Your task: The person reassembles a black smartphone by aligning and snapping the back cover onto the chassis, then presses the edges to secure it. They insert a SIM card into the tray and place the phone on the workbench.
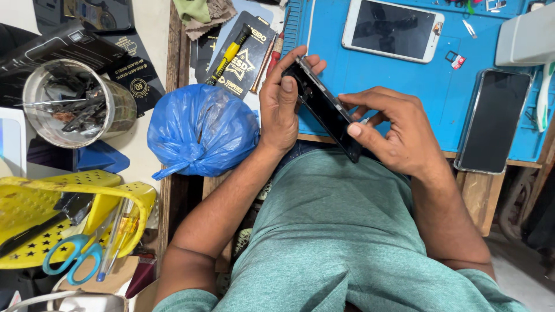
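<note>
A black smartphone [326,110] is held tilted on edge between both hands, above the front edge of a blue work mat [376,78]. My left hand [283,98] grips its upper end, thumb on the near face and fingers curled behind. My right hand [387,130] holds the lower end, thumb pressed near the bottom corner and fingers bent over the phone's edge. Whether a small tool sits under the right fingers cannot be made out.
A white phone [393,29] and a dark phone [494,121] lie on the mat. A blue plastic bag [199,130], a yellow-handled screwdriver [231,52], a metal tin of tools [72,101] and a yellow basket [69,219] with scissors [72,254] sit at the left.
</note>
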